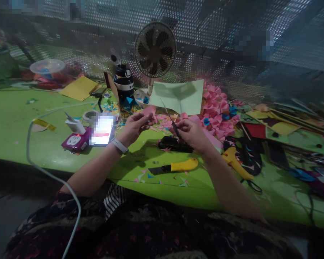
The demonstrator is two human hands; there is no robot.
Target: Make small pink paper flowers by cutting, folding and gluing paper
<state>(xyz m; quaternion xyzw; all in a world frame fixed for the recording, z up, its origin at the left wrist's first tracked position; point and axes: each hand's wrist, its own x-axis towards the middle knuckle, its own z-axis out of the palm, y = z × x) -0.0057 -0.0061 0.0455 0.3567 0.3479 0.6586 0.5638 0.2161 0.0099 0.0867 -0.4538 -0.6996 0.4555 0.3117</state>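
Note:
My left hand (136,126) is closed in a pinch on a piece of pink paper (150,110). My right hand (190,133) is wrapped round dark-handled scissors (174,125), whose thin blades point up and away to the left. A gap separates the scissors from the held paper. Under my right hand lies a black stapler-like tool (175,144), partly hidden. Nearer me is a knife with a yellow handle (184,165) and a dark blade. Pink and other coloured paper scraps (162,124) are strewn behind my hands.
A heap of folded pink paper (217,108) lies to the right, beside a pale green sheet (178,95). A fan (155,49) and a dark bottle (123,84) stand behind. On the left are a lit phone (102,130), a purple power socket (75,142) and a cable (29,144). A yellow glue gun (237,163) lies right.

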